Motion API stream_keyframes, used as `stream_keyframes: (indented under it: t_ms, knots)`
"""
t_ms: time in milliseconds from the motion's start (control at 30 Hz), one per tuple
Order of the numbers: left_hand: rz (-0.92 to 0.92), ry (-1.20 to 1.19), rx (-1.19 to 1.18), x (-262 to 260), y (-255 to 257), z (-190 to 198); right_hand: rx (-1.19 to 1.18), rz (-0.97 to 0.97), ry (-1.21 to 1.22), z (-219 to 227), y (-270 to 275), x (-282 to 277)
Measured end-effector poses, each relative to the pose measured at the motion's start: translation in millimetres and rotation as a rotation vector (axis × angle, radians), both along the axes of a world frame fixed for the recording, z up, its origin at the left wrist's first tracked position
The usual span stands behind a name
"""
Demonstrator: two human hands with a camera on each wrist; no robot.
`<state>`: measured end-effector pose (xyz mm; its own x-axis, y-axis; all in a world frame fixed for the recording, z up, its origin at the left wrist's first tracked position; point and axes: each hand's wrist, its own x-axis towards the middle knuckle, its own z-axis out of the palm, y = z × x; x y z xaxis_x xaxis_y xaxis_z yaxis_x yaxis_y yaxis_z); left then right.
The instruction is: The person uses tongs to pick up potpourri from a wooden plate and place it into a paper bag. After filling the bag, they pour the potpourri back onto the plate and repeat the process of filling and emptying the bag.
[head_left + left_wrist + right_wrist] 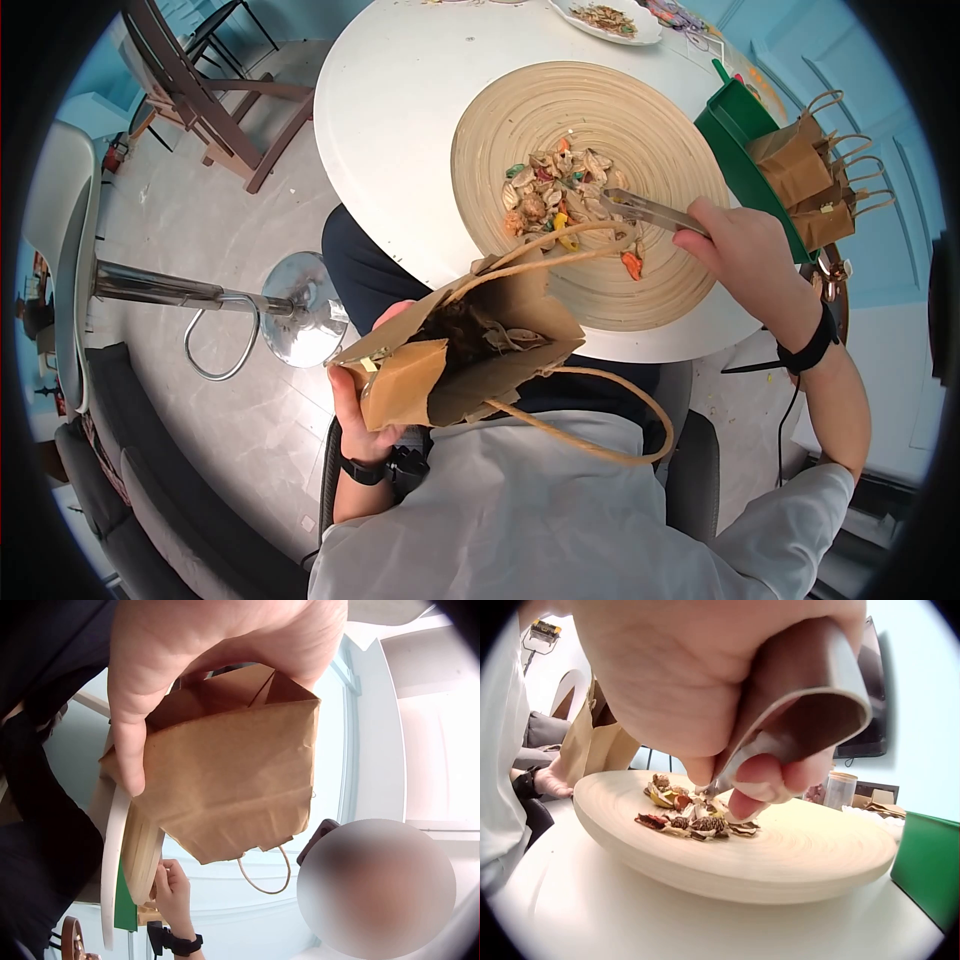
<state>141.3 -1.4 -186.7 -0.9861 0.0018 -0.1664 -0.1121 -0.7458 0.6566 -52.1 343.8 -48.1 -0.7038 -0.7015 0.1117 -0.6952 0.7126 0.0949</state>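
Observation:
My left hand (355,410) grips a brown paper bag (405,378) by its side, its mouth tilted up toward the head camera. Dried pieces (515,338) show inside, and its two twisted handles (610,447) hang loose. In my right hand (750,260) is a pair of metal tongs (655,212), reaching over a round ribbed wooden plate (500,110). Mixed potpourri (535,205) lies in a heap on that plate, with small cones (707,823) showing in the right wrist view. The tongs' tips are at the heap; I cannot tell whether they pinch a piece.
The plate stands on a round white table (385,90). A white dish (645,32) with dried bits is at the far edge. On the right, a green bin (735,125) stands beside several small paper bags (795,160). A bar stool (160,285) stands at left.

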Motion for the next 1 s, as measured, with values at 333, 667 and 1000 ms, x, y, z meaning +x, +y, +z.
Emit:
stream_keyframes:
  t_ms: [333,667,1000]
  knots:
    - [-0.018,0.072,0.056,4.1,-5.6,-5.3,-0.188,-0.017,-0.239,38.2,5.3,21.1]
    - [-0.042,0.059,-0.005,2.5,-2.8,-1.0,-0.237,-0.065,-0.356,50.8,-3.4,23.9]
    - [-0.051,0.080,0.051,1.5,-2.8,-4.6,-0.032,-0.142,-0.326,12.2,-2.0,-17.1]
